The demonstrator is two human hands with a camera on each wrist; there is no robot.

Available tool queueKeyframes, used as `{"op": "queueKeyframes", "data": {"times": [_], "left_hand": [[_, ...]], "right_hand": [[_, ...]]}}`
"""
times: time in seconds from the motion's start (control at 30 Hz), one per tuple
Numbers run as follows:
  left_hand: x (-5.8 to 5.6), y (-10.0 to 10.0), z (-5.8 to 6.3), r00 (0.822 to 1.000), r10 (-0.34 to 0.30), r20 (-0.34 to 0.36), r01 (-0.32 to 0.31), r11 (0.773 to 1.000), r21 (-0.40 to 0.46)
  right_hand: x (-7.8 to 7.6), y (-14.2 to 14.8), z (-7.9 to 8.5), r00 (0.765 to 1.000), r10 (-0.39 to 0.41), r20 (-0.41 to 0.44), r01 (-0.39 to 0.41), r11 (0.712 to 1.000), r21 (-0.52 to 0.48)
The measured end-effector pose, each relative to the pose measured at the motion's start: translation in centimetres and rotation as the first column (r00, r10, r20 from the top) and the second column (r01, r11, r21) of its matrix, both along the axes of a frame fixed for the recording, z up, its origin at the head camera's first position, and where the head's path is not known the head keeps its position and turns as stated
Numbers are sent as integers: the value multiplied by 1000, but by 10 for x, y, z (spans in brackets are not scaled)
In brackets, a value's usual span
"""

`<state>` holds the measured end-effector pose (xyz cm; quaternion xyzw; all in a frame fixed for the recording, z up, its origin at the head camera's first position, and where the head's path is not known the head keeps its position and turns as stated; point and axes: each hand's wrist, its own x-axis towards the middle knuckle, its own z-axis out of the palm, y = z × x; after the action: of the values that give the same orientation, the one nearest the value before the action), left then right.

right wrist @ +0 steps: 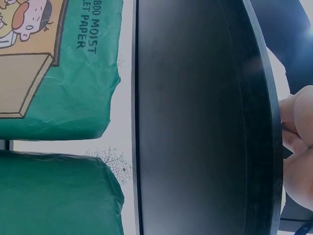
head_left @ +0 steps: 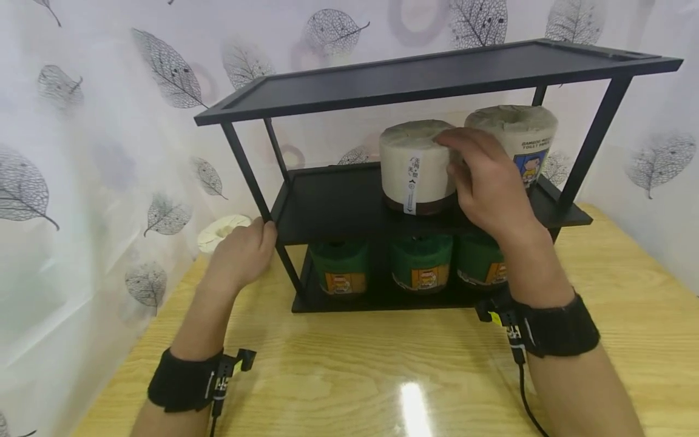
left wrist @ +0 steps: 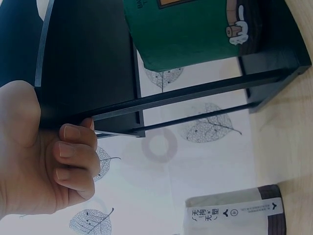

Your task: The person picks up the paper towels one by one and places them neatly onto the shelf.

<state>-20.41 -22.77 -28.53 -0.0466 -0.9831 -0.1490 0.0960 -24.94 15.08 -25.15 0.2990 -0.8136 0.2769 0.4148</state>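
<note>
My right hand (head_left: 494, 182) grips a white-wrapped toilet paper roll (head_left: 398, 164) at its upper right side, the thumb low and the fingers over the top edge. This roll, with a brown base band and a pale label strip, is at the middle level of a black two-tier rack (head_left: 333, 203). To its right, partly behind the hand, stands another white toilet paper roll (head_left: 505, 130). My left hand (head_left: 243, 252) holds the rack's left front corner, with fingers curled at the middle shelf's edge in the left wrist view. The right wrist view shows only part of the right hand (right wrist: 299, 142).
Green toilet paper rolls (head_left: 341, 264) stand in a row on the rack's bottom level. Beyond the left hand, another white roll (head_left: 210, 237) stands on the wooden table (head_left: 338, 370). A leaf-patterned curtain (head_left: 109, 121) hangs behind. A cable (head_left: 525, 394) trails from the right wristband.
</note>
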Motion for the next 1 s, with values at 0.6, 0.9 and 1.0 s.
{"op": "queueKeyframes", "data": {"times": [0.6, 0.9, 1.0], "left_hand": [[0, 0, 0, 1000, -8, -5, 8, 1000, -7], [1, 0, 0, 1000, -8, -3, 8, 1000, -8], [2, -1, 0, 1000, -7, -1, 7, 1000, -5]], "right_hand": [[6, -5, -1, 996, -52, -67, 51, 998, -28], [9, -10, -4, 991, -56, -119, 53, 998, -29], [10, -12, -4, 987, -52, -149, 48, 999, -24]]}}
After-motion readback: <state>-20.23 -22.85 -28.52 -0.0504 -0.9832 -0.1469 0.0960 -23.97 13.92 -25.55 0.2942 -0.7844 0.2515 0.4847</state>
